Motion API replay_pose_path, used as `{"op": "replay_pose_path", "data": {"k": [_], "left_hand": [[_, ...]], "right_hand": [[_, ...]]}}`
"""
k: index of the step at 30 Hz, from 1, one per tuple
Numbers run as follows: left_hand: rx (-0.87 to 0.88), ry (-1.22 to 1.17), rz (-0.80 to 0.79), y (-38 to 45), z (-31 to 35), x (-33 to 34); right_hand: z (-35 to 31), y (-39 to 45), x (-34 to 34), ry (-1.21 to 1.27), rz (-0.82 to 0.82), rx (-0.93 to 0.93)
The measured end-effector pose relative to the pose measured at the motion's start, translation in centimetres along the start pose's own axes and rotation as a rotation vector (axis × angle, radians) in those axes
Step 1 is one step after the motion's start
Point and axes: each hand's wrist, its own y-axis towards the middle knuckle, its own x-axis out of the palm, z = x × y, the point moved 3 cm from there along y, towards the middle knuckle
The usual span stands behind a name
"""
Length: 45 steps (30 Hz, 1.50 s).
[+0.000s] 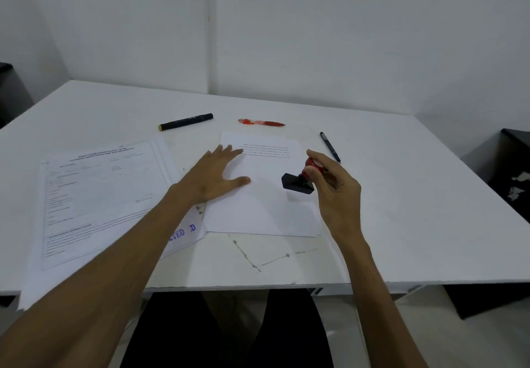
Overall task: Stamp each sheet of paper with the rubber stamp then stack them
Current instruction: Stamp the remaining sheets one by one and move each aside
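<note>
The fingers (pixel 311 171) of the right hand (pixel 338 192) pinch the red knob of the rubber stamp (pixel 298 182), right of the frame's centre, its black block tilted and seemingly just above the sheet of paper (pixel 266 210), though contact cannot be told. The left hand (pixel 213 177) lies flat, fingers spread wide, pinning that sheet's upper left part to the worktop (pixel 401 195). The stamp looks small, light and rigid, so the knob is the natural hold and a level, straight push should print cleanly. The sheet is thin, limp and likely to slide on the smooth surface, hence the flat palm. At left centre sits a stack of printed forms (pixel 97 195), a blue stamped mark showing at its lower right corner. A black marker (pixel 186 122), a red pen (pixel 261 122) and a dark pen (pixel 330 147) lie along the upper middle of the frame.
</note>
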Motion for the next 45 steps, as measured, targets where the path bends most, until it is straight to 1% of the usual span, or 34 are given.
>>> {"op": "replay_pose_path", "data": {"k": [4,8,15,25,37,45], "left_hand": [[0.002,0.127,0.022,0.3,-0.3,0.7],[-0.023,0.152,0.08,0.3,-0.5,0.7],[-0.05,0.203,0.16,0.1,-0.1,0.6],[-0.067,0.185,0.161,0.0,0.1,0.7],[-0.073,0.18,0.156,0.0,0.0,0.9],[-0.078,0.174,0.157,-0.1,-0.1,0.8]], "right_hand": [[1.1,0.1,-0.6,0.001,0.013,0.019],[1.7,-0.1,-0.7,-0.006,0.01,0.029],[2.0,-0.7,-1.4,-0.079,-0.04,-0.019],[1.8,-2.2,-2.9,-0.228,-0.153,-0.128],[2.3,-2.9,-2.8,-0.246,-0.177,-0.158],[2.3,-3.2,-2.5,-0.244,-0.191,-0.144]]}}
